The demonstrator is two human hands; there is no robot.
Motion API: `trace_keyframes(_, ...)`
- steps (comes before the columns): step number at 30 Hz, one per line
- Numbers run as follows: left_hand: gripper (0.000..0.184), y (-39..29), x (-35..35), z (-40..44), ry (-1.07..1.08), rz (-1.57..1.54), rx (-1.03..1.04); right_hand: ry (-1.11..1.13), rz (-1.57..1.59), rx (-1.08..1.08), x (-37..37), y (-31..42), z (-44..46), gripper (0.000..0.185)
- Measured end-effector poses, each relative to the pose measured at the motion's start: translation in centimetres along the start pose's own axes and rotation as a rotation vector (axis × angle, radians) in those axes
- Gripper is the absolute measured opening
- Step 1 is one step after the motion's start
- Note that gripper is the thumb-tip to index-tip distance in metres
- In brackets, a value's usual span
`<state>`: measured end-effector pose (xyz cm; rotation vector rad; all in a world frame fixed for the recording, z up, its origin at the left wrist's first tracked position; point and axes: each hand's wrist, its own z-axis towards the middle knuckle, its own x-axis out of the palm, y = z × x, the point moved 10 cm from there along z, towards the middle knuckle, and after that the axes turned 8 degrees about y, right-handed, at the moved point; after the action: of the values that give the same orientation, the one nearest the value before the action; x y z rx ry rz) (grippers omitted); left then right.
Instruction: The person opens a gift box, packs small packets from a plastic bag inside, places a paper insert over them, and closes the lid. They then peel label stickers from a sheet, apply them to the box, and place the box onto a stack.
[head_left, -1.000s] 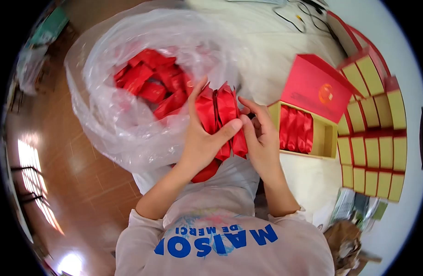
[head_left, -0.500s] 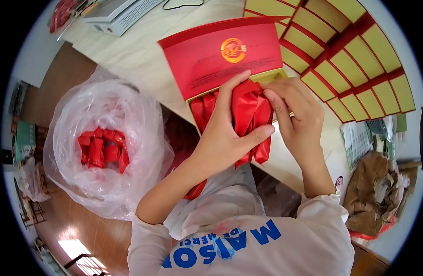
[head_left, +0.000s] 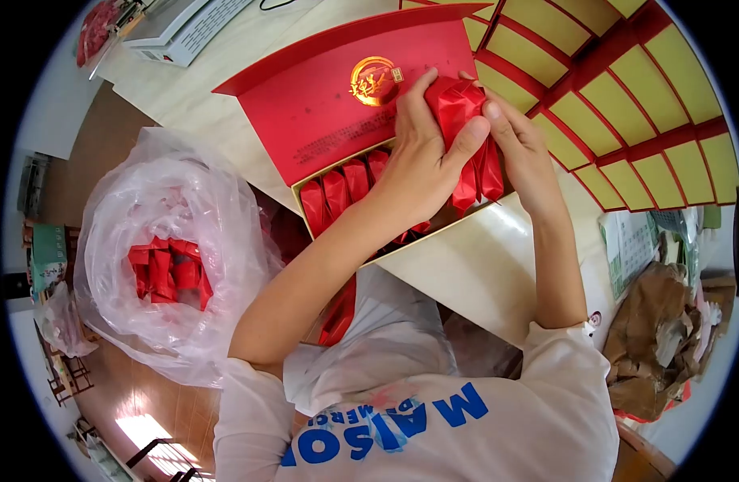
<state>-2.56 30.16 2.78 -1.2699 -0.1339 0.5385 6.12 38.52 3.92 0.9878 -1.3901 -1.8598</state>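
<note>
Both my arms reach forward, and I have the hands close together, left of the two slightly lower. My left forearm (head_left: pixel 305 281) slants up and inward from the elbow; its left hand (head_left: pixel 433 153) is half closed, thumb (head_left: pixel 470 138) stretched toward the right hand (head_left: pixel 515 145), index finger (head_left: pixel 417 88) pointing away from me. My right forearm (head_left: pixel 558 261) runs almost straight ahead, wrist tipped inward, with that hand's fingers bent and its thumb (head_left: pixel 496 116) near the left thumb's tip.
</note>
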Motion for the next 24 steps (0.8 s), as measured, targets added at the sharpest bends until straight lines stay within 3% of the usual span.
trace_keyframes(2,0.080,0.3,-0.1,-0.1,0.036,0.538,-0.015,0.040,0.001,0.024,0.0,-1.5,0.4,0.042)
trace_keyframes(3,0.074,-0.2,-0.6,-0.5,-0.023,0.605,0.031,0.066,0.008,0.042,0.2,-2.3,0.4,0.043)
trace_keyframes(6,0.064,0.7,-1.0,-1.3,0.035,0.720,-0.049,0.081,0.064,0.171,0.9,-5.0,0.2,0.045)
trace_keyframes(11,0.048,0.5,-1.8,-1.2,0.021,0.770,0.009,0.127,0.028,0.207,1.3,-5.4,0.3,0.049)
trace_keyframes(14,0.047,0.1,-1.6,-1.4,-0.028,0.854,0.093,0.129,-0.073,0.219,1.4,-5.2,0.3,0.049)
trace_keyframes(24,0.045,0.3,-0.8,-1.2,-0.033,1.082,0.092,0.127,-0.276,0.148,2.2,-5.1,-0.1,0.034)
